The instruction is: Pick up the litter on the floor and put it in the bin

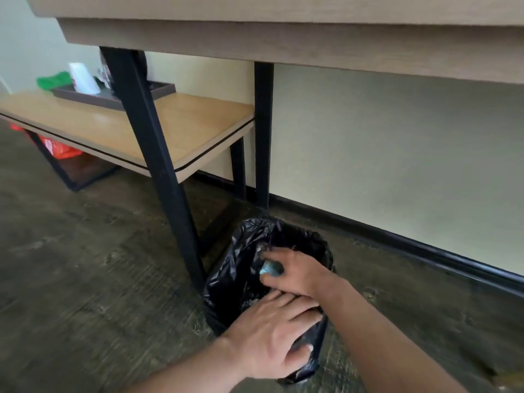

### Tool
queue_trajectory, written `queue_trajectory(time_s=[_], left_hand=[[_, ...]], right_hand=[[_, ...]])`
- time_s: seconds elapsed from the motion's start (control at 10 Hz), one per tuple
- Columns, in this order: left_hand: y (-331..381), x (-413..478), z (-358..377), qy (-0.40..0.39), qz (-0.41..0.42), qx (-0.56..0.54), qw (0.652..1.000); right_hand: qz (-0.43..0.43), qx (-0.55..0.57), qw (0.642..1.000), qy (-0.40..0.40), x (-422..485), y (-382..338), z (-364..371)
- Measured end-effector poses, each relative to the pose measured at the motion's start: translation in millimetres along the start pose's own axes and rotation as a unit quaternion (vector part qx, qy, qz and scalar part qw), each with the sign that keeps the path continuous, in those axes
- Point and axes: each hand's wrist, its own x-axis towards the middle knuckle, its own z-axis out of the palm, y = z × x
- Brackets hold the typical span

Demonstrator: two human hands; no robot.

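Overhead, the wooden desk [312, 43] fills the top of the view, its slanted black leg [153, 165] running down to the dark wood-look floor [71, 265]; behind it the pale wall [397, 165] meets the floor at a black skirting board [397, 239]; to the left stands a lower wooden side table [93, 123] carrying a dark tray [113, 96] with a white paper cup [83, 78] upside down on it and something green [52, 80] just beside it; under that table lies a red plastic bag [58, 147].

Down by the desk leg sits the bin [235, 279], lined with a black bag that spills over its rim; the left hand [272, 336] lies over the near rim, fingers spread and thumb pressed to the liner, gripping the bin's edge rather than any litter; the right hand [295, 272] reaches into the mouth of the bin, fingers curled around a small bluish piece of litter [270, 269], which sits within the bin's opening, held between fingertips and palm; motion blur softens the litter too much to tell what it is.
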Motion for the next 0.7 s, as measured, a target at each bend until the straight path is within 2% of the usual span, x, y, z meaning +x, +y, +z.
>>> queue_trajectory(time_s=[0.1,0.2,0.4,0.6,0.7], left_hand=[[-1,-3,2,0.022,-0.017,-0.009,1.000],[-1,-3,3,0.055,-0.030,-0.013,0.998],[-2,0,-5,0.085,-0.068,-0.045,0.993],[-52,-11,-30,0.122,-0.175,0.018,0.977],[-76,-22,-46,0.115,-0.239,0.019,0.964]], right_hand=[[0.030,-0.023,0.996,-0.079,7,-2,-1],[0.047,0.005,0.998,-0.051,10,-2,-3],[0.049,-0.015,0.999,0.010,-5,0,-15],[0.044,-0.018,0.994,0.103,-29,11,-42],[0.031,-0.009,0.989,0.146,-52,17,-46]])
